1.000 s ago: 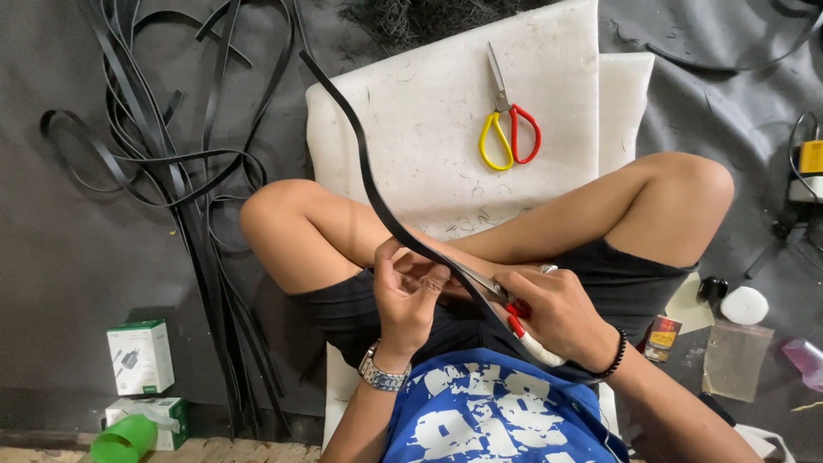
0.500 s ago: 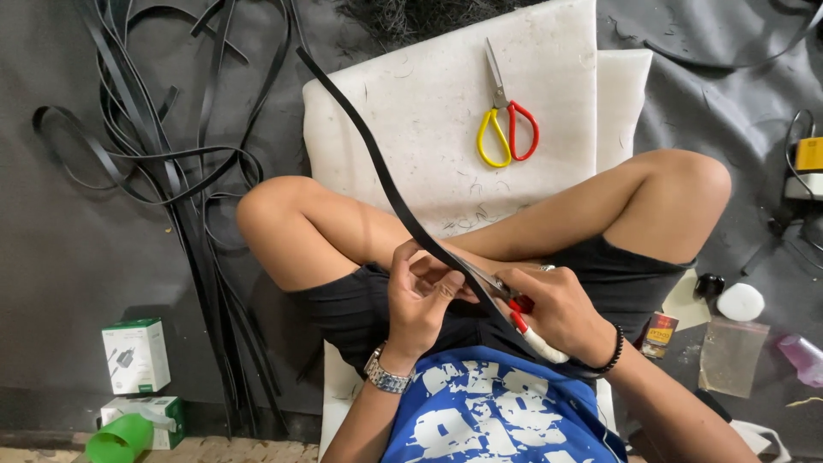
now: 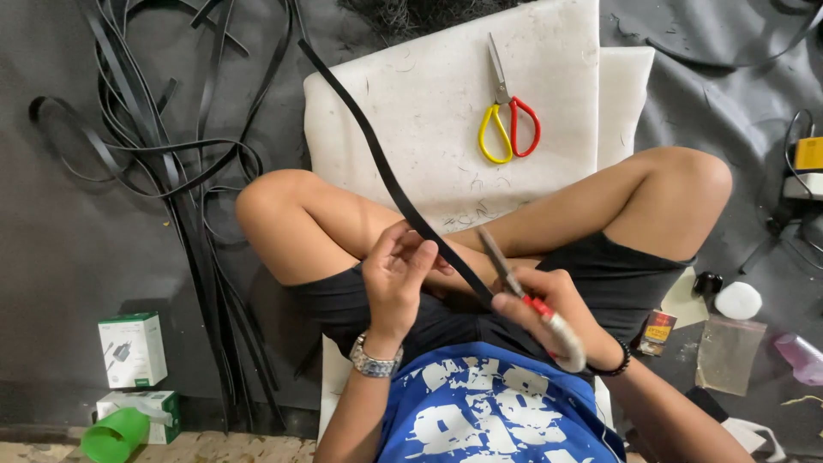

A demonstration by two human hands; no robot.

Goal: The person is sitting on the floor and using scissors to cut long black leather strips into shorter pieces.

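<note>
I sit cross-legged over a white foam pad (image 3: 429,103). A long black strip (image 3: 377,163) runs from the far left down across the pad to my lap. My left hand (image 3: 396,276), a metal watch on its wrist, pinches the strip just above my lap. My right hand (image 3: 549,313) grips scissors with red and white handles (image 3: 525,291), whose blades point up toward the strip beside my left fingers. A second pair of scissors (image 3: 507,116), yellow and red handled, lies shut on the pad.
A tangle of black strips (image 3: 171,171) lies on the dark floor at left. Two white-green boxes (image 3: 131,350) and a green cup (image 3: 114,435) sit at lower left. At right are a white round lid (image 3: 738,300), a plastic bag (image 3: 724,356) and a yellow device (image 3: 807,154).
My right hand has turned the scissors so the blades now rise toward the strip. My left fingers have shifted slightly along the strip.
</note>
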